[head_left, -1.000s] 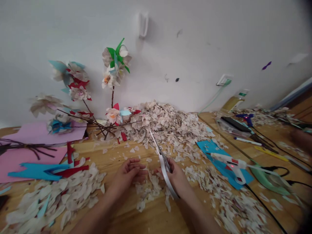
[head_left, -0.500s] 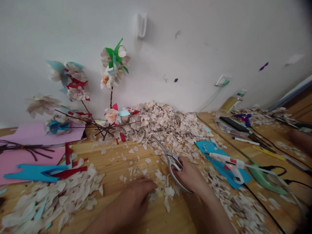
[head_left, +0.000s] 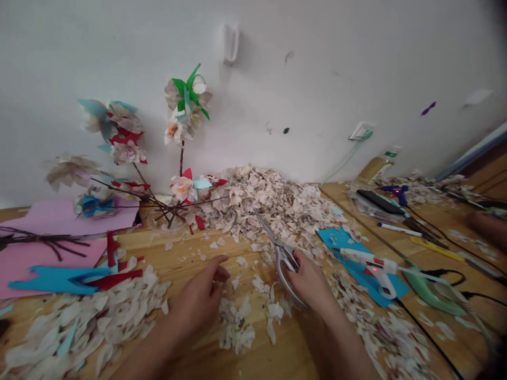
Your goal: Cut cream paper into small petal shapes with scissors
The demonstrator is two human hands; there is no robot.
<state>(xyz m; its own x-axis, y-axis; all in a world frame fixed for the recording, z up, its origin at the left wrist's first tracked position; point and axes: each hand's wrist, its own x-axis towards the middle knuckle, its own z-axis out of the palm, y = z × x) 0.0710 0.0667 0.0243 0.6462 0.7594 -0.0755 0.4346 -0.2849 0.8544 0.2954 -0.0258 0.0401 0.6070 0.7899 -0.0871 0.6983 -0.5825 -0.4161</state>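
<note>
My right hand [head_left: 311, 282] grips the handles of silver scissors [head_left: 279, 250]. The blades point away from me, and their tips reach the edge of a big heap of pale dried petals [head_left: 273, 200] by the wall. My left hand [head_left: 202, 293] hovers over the wooden table with its fingers loosely bent and apart, holding nothing that I can see. Just right of it lies a small clump of petals [head_left: 237, 327]. Another petal pile [head_left: 114, 311] spreads to its left.
Handmade flowers on twigs [head_left: 170, 206] stand against the wall at left. Blue felt [head_left: 59, 279] lies near pink sheets [head_left: 24, 258]. At right, a white glue gun [head_left: 374, 266] with a cord rests on a blue sheet [head_left: 340, 237]. Another person's hand [head_left: 487, 227] shows at the right edge.
My left hand has drawn back to the left and lifted off the small petal clump, uncovering it. The scissors in my right hand have shifted slightly, their tips moving farther into the heap.
</note>
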